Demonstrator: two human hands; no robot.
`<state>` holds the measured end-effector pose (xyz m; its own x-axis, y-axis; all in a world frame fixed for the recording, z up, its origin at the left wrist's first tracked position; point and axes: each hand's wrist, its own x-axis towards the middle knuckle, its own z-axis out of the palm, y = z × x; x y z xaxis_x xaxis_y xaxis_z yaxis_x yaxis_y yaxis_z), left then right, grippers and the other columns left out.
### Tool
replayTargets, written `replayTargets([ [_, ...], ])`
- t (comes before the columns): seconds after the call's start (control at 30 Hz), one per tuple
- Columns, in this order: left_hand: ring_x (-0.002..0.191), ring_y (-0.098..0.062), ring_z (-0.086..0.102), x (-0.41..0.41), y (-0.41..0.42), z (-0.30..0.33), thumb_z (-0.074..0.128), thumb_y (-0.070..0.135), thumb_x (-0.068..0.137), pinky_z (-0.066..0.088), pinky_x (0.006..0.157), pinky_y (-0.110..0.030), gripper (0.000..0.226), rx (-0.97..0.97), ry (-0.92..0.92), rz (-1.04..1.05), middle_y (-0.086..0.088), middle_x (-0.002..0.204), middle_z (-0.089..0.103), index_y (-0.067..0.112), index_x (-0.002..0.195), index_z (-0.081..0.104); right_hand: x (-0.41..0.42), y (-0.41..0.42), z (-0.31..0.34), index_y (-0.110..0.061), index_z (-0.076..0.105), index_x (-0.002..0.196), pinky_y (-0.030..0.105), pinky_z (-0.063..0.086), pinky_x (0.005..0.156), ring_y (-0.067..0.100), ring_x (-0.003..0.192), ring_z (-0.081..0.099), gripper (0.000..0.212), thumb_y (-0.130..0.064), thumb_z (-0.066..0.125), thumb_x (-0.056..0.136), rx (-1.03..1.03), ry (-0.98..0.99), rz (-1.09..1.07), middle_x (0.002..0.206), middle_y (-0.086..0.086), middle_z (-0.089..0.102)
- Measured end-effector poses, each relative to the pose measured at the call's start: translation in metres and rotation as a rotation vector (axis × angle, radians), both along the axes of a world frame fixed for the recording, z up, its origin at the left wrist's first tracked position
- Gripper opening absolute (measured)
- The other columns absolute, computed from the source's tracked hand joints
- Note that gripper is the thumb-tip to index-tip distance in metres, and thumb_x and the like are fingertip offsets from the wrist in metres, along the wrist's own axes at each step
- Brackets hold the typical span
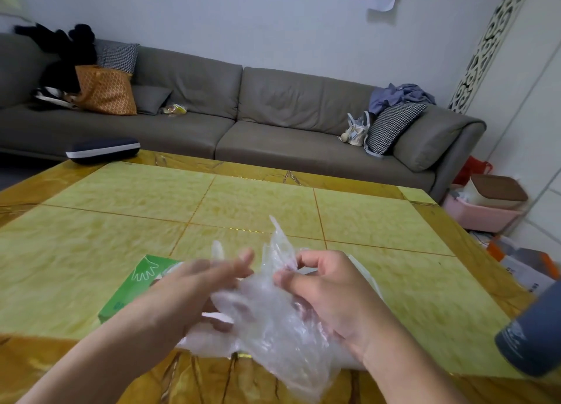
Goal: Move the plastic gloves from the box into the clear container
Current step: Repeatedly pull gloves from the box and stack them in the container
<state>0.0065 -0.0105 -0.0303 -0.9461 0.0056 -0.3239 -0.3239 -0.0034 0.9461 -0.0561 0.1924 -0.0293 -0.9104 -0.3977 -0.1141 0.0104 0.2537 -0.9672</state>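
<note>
Right hand (331, 294) grip pinches crumpled plastic gloves (267, 312); left hand (194, 291) fingers blurred, grip cannot tell. One green box (133, 288) on table (91, 230).

Soft, even indoor light, faint shadows; left hand (194, 285) motion-blurred, wide-angle bending at edges, mild sheen on table (379, 221)

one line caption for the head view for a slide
Both hands, left hand and right hand, work crumpled plastic gloves beside the green box.
</note>
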Motion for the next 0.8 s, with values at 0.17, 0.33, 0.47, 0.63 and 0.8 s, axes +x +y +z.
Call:
replayTargets([
  [0.17, 0.077, -0.031, 0.075, 0.001, 0.007, -0.008, 0.076, 0.010, 0.090, 0.064, 0.070, -0.039, 0.012, -0.074, 0.110, 0.028, -0.022, 0.089, 0.076, -0.001, 0.095, 0.076, -0.001, 0.005, 0.002, -0.016, 0.075, 0.090, 0.038, 0.039, 0.065, 0.022, 0.059, 0.047, 0.025, -0.039, 0.083, 0.084, 0.052, 0.052, 0.098, 0.061, 0.004, 0.061],
  [0.33, 0.077, -0.037, 0.075, -0.002, 0.005, -0.006, 0.064, 0.007, 0.096, 0.064, 0.065, -0.038, 0.017, 0.097, 0.192, 0.278, -0.024, 0.088, 0.075, -0.008, 0.095, 0.071, -0.007, 0.019, 0.010, -0.009, 0.074, 0.095, 0.026, 0.032, 0.046, 0.017, 0.052, 0.046, 0.029, -0.033, 0.086, 0.085, 0.045, -0.037, 0.060, 0.063, 0.004, 0.063],
  [0.47, 0.081, -0.041, 0.076, -0.003, 0.007, -0.002, 0.055, 0.004, 0.101, 0.061, 0.074, -0.043, 0.020, 0.210, 0.210, 0.387, -0.026, 0.091, 0.075, -0.006, 0.098, 0.072, -0.015, 0.033, 0.013, -0.004, 0.073, 0.089, 0.030, 0.048, 0.057, 0.022, 0.067, 0.062, 0.011, -0.012, 0.079, 0.090, -0.074, -0.055, -0.033, 0.072, 0.013, 0.067],
  [0.63, 0.079, -0.045, 0.074, -0.005, 0.010, 0.001, 0.047, 0.002, 0.103, 0.064, 0.069, -0.046, 0.025, 0.265, 0.206, 0.388, -0.031, 0.096, 0.074, -0.009, 0.103, 0.069, -0.028, 0.040, 0.009, -0.005, 0.067, 0.091, 0.029, 0.049, 0.044, 0.024, 0.058, 0.066, 0.010, -0.007, 0.066, 0.101, -0.251, -0.052, -0.286, 0.074, 0.011, 0.068],
  [0.8, 0.088, -0.025, 0.073, -0.008, 0.012, -0.006, 0.059, 0.017, 0.102, 0.056, 0.077, -0.039, 0.013, -0.028, 0.283, 0.526, -0.007, 0.100, 0.077, 0.015, 0.107, 0.071, -0.043, 0.060, -0.003, -0.002, 0.067, 0.088, 0.022, 0.031, 0.044, 0.020, 0.050, 0.044, 0.016, -0.014, 0.069, 0.099, 0.111, 0.107, -0.405, 0.064, 0.007, 0.067],
])
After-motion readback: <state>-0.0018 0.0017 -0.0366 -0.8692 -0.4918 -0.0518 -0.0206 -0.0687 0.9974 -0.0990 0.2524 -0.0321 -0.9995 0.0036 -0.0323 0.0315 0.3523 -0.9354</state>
